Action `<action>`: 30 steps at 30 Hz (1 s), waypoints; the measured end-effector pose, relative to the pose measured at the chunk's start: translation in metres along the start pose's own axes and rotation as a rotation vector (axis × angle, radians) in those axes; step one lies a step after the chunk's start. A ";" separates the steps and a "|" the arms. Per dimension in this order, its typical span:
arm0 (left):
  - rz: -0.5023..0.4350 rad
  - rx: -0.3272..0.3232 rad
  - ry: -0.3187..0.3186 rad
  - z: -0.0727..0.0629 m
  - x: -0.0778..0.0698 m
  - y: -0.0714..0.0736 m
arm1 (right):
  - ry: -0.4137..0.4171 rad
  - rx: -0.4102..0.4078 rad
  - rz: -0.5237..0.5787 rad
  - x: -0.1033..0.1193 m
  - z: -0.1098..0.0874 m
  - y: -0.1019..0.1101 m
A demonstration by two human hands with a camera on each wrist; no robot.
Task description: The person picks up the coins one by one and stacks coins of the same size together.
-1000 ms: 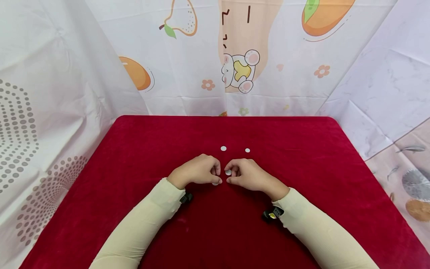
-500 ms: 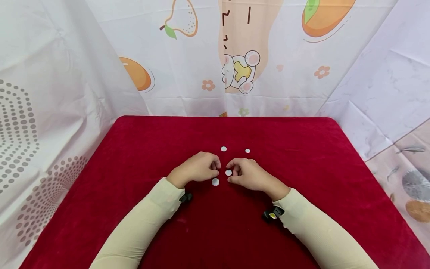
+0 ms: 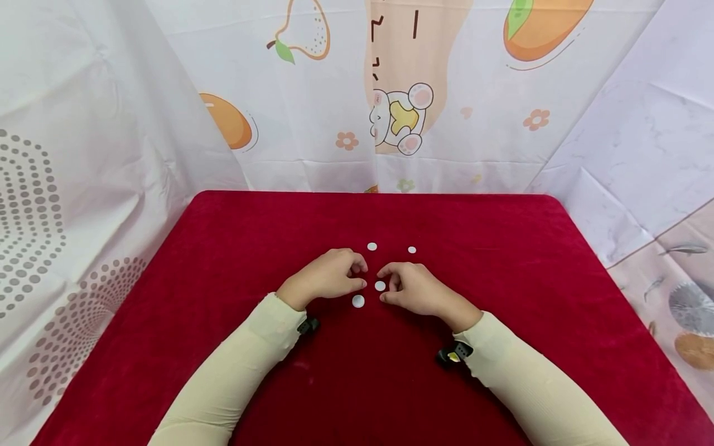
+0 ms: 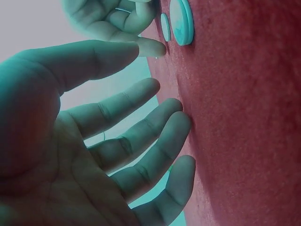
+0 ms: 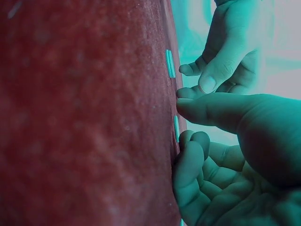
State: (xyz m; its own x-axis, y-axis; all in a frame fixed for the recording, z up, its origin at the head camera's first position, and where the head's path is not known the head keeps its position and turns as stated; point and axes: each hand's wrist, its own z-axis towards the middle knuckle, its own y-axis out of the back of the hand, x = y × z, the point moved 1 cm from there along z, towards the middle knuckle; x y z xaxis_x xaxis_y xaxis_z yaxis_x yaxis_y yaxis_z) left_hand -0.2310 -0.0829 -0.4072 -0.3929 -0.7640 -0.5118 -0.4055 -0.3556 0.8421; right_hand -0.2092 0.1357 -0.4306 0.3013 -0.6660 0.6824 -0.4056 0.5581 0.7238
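Several white round discs lie flat on the red cloth. My left hand (image 3: 334, 274) hovers with loosely bent fingers just beyond the nearest disc (image 3: 358, 301), holding nothing. That piece shows two layers at its edge (image 4: 182, 21) in the left wrist view, like one disc stacked on another. A thinner disc (image 3: 380, 285) sits between the parted thumb and forefinger of my right hand (image 3: 415, 289). In the right wrist view this thin disc (image 5: 177, 128) lies on the cloth, and the other fingers curl beside it.
Farther back on the red-covered table (image 3: 480, 371) lie two more white discs, a left one (image 3: 372, 246) and a smaller right one (image 3: 411, 249). A printed white curtain (image 3: 312, 124) hangs behind the table's far edge, with more hanging cloth on both sides.
My left hand has let go of the near two-layered disc and drawn slightly up and away, leaving it fully visible. The right hand has barely moved, its thumb and forefinger slightly farther from the thin disc.
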 end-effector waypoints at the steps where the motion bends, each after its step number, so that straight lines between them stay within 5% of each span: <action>1: -0.001 -0.001 -0.001 0.000 0.000 0.000 | -0.001 0.000 0.000 0.000 0.000 0.000; 22: 0.008 0.013 0.016 -0.004 -0.006 0.001 | -0.025 -0.026 0.004 -0.003 0.001 0.000; 30: 0.040 0.067 0.002 -0.006 -0.004 0.000 | -0.028 -0.028 -0.007 -0.004 0.002 0.000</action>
State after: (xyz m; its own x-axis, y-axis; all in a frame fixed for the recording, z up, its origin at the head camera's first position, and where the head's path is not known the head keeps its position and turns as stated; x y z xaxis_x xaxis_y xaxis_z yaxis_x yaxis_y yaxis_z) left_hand -0.2250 -0.0832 -0.4041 -0.4084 -0.7778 -0.4777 -0.4441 -0.2879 0.8484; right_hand -0.2114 0.1372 -0.4336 0.2798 -0.6831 0.6746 -0.3788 0.5670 0.7314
